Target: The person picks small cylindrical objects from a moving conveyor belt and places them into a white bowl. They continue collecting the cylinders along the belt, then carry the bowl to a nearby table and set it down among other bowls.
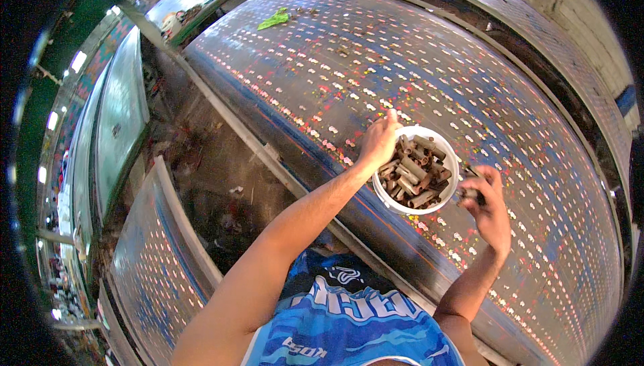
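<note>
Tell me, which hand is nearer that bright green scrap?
Left. The left hand, at the white bucket, is below and right of the green scrap in view; the right hand is farther below and right.

white bucket (410, 211), dull brown tubes (413, 173), grey table (302, 51) patterned with rows of pale marks and red-yellow flecks, blue wave-patterned shirt (355, 322), bright green scrap (273, 19)

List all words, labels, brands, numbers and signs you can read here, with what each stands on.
Shirt: large white lettering across it, smaller white lettering and an emblem; I don't copy out wording or brands.
Bucket: no lettering that I can make out.
Table: rows of small pale and coloured marks, too small to tell whether any are writing.
</note>
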Available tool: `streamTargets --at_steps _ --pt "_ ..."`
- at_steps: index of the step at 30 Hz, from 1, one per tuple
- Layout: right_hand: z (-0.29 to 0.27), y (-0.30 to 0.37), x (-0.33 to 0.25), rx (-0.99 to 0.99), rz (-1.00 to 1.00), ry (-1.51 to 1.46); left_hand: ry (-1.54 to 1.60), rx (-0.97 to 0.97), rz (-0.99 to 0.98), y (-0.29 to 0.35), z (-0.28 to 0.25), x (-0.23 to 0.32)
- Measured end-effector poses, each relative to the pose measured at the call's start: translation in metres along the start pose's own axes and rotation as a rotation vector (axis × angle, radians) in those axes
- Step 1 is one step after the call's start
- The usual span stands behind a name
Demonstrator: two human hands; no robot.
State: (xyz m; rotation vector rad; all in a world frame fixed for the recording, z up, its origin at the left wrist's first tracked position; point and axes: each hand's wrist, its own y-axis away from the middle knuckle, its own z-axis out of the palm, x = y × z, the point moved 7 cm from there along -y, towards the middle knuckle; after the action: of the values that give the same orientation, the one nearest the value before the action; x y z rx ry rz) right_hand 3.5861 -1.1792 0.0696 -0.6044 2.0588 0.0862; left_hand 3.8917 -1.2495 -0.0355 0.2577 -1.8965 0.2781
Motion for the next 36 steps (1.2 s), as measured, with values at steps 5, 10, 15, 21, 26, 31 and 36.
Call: streamTargets --at_steps 5,10,15,21,26,31,36 --pt "0.069 -0.036 -0.050 -0.058 -0.094 0.172 0.224 -0.177 -0.208 -0.001 0.009 -0.060" --pt "0.059 0.001 -0.002 0.637 0.072 0.234 0.037 -0.542 -0.180 0.023 -0.008 -0.061" --pt "0.122 0.067 0.063 0.912 0.344 -0.615 -0.073 -0.690 -0.070 0.019 -0.026 -0.017" --pt "0.219 0.116 0.158 1.095 0.437 -0.770 0.279 -0.703 -0.296 0.017 -0.017 -0.021" --pt "0.251 0.096 0.106 0.810 0.419 -0.226 0.204 -0.721 -0.263 0.002 -0.009 -0.041" --pt "0.251 0.091 0.100 0.759 0.567 -0.064 0.139 -0.713 -0.171 -0.006 0.003 -0.053" --pt "0.270 0.136 0.122 0.943 0.651 -0.145 0.203 -0.830 -0.259 0.005 -0.012 -0.054"
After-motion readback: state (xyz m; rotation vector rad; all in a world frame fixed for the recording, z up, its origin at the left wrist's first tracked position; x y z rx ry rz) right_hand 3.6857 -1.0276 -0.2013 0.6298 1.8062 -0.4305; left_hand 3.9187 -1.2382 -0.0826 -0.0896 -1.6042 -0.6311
